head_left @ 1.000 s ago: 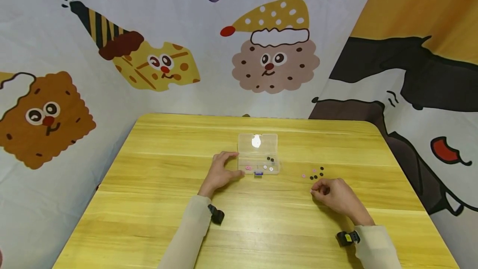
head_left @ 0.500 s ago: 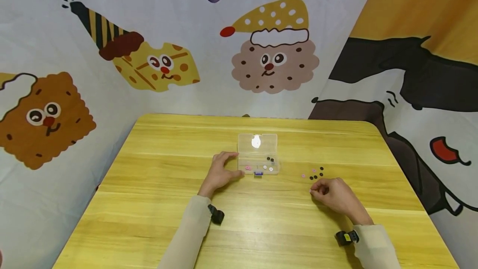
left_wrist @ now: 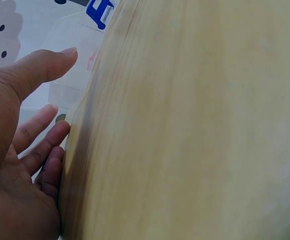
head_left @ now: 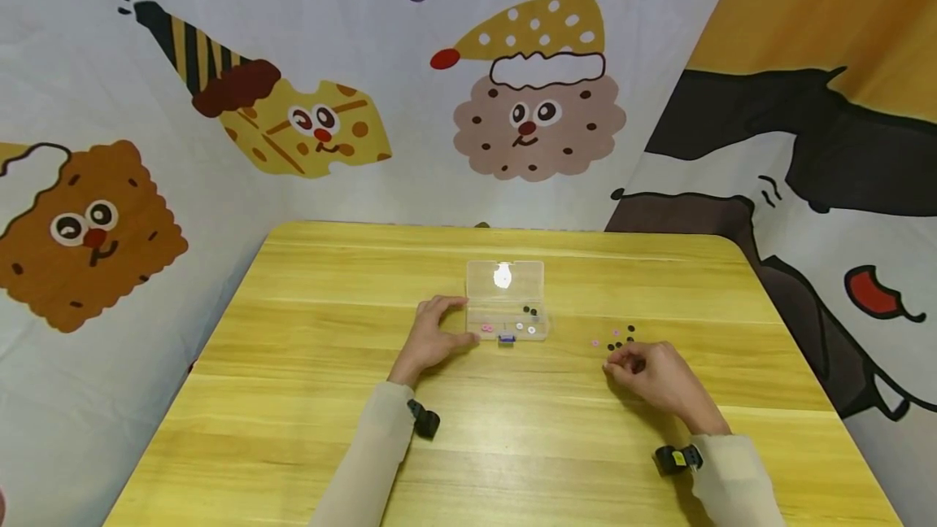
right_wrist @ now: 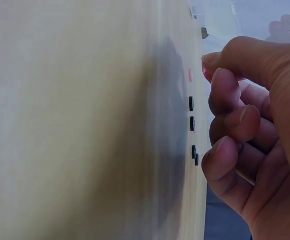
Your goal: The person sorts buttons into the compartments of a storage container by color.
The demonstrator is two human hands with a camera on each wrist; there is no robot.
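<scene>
A clear plastic box point(head_left: 505, 317) with its lid raised stands on the table. Black, pink and white buttons lie inside it. My left hand point(head_left: 432, 340) holds the box's left end, thumb at the front corner and index finger toward the hinge. To the right, several loose black buttons point(head_left: 611, 347) and pink buttons point(head_left: 595, 343) lie on the wood. Just in front of them, my right hand point(head_left: 655, 376) pinches a small pinkish button point(right_wrist: 206, 73) between thumb and index finger, mostly hidden by the fingertips. Its other fingers curl loosely in the right wrist view.
The wooden table point(head_left: 351, 267) has rounded far corners. A blue latch point(head_left: 507, 339) sits on the box's front edge. Behind the table hangs a cloth point(head_left: 410, 128) printed with cartoon figures.
My right hand has shifted slightly forward and left, its fingertips nearer to the loose buttons. My left hand and the box have stayed in place.
</scene>
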